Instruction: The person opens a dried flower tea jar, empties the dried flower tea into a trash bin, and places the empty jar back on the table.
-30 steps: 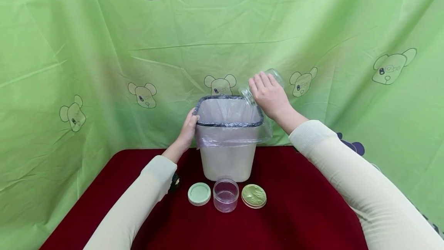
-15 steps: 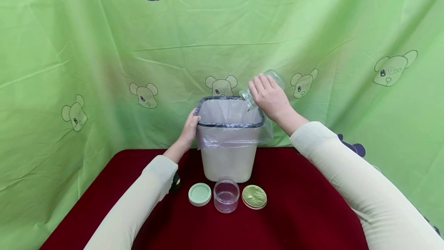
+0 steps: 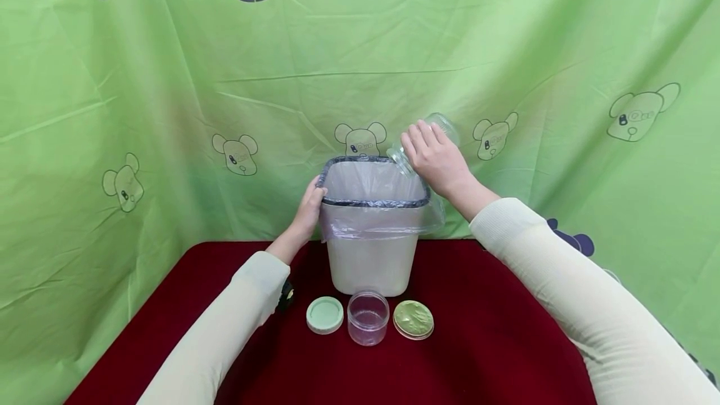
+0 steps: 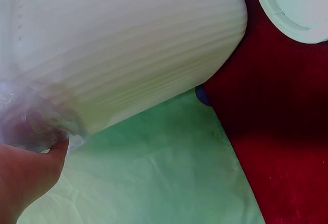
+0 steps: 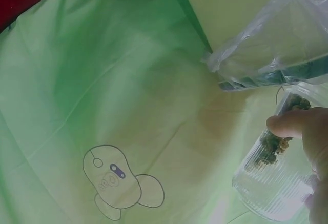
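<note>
My right hand [image 3: 435, 158] grips a clear ribbed glass jar [image 3: 444, 127], tilted mouth-down over the right rim of a white trash bin [image 3: 368, 261]. Dark green and brownish crumbly matter [image 5: 271, 147] lies along the jar's inner wall in the right wrist view. At the bin's left rim, my left hand [image 3: 308, 208] holds on, thumb over the edge. A clear plastic bag [image 3: 371, 224] with a dark band lines the bin and hangs over its outside. The left wrist view shows the left thumb [image 4: 51, 157] against the bunched bag; the fingers are hidden.
In front of the bin, a pale green lid [image 3: 324, 314], a clear round jar [image 3: 368, 324] and a gold-green lid [image 3: 413, 319] stand in a row on the dark red tablecloth [image 3: 461, 355]. A green printed curtain [image 3: 281, 99] hangs close behind the bin.
Both hands keep their grips and the jar stays tilted over the bin. A small dark bit seen at the jar's mouth half a second ago no longer shows. The head view has shifted slightly.
</note>
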The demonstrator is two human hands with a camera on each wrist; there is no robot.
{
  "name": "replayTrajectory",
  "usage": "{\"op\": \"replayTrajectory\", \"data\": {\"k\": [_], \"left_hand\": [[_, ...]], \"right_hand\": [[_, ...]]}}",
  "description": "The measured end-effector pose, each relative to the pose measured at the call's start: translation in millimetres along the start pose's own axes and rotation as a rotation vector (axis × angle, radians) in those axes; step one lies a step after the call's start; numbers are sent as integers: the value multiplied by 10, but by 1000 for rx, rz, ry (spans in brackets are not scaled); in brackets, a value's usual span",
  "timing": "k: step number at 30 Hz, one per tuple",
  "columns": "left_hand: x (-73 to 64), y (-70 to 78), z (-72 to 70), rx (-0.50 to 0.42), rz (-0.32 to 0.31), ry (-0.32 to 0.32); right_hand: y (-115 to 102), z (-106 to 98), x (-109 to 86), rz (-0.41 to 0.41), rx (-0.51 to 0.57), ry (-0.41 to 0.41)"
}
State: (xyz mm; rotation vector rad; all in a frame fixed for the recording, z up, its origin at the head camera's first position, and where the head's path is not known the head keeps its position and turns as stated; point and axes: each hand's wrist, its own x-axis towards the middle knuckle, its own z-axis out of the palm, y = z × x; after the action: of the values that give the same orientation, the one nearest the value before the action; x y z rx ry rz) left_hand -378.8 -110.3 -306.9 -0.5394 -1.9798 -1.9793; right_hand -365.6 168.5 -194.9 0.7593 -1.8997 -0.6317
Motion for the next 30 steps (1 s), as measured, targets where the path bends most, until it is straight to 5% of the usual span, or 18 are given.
{"op": "replayTrajectory", "data": {"k": [30], "left_hand": [[-7, 17, 11, 9, 11, 10]], "right_hand": [[-29, 17, 19, -67, -59, 10]]}}
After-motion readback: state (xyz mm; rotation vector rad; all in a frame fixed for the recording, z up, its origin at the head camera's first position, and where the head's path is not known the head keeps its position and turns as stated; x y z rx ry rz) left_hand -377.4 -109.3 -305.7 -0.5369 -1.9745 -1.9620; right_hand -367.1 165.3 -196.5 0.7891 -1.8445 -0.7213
